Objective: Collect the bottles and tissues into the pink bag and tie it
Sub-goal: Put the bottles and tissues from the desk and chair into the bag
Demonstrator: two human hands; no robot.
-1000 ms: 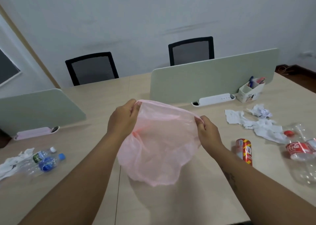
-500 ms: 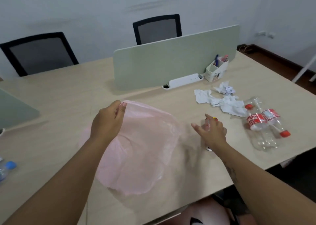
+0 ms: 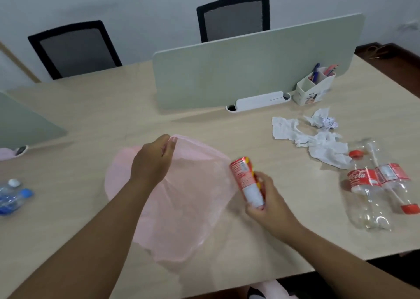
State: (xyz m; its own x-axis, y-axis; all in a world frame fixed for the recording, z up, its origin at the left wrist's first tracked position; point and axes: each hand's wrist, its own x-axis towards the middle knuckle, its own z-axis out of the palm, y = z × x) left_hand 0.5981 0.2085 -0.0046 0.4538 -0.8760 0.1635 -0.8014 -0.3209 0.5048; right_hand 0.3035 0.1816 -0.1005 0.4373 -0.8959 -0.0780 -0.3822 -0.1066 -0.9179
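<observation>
The broad pale wood-grain counter point(image 3: 91, 108) carries everything, with a pale green divider panel point(image 3: 250, 67) standing across its far side. Next in size is the thin pink plastic bag point(image 3: 188, 208), spread loosely near the front edge. The left hand point(image 3: 152, 162) lifts its rim, the fingers point(image 3: 169, 144) pinched on the film, so the mouth gapes towards the right.

Well to the right lie two clear plastic Coca-Cola bottles with red labels and red caps point(image 3: 368, 189), side by side and touching, one cap pointing away and the other pointing towards the person. Just beyond them sits a heap of crumpled white tissues point(image 3: 318, 144). At the far left edge lie clear water bottles with blue and white caps point(image 3: 11, 198), well apart from the bag.

Smallest is the small red-and-white cylindrical bottle point(image 3: 246, 183), held off the counter just beside the bag's right rim. The right hand point(image 3: 270, 205) grips its lower, white end with fingers curled round it. Its long axis is tilted, running from the palm up and to the left, with the red end pointing at the bag's mouth. I cannot tell which end is the top.

This looks like the first item going in, so the task is at its start. The next move calls for the left hand to hold the rim high and wide while the right slides the bottle in red end first and lets go; the limp film could fold shut across the opening.
</observation>
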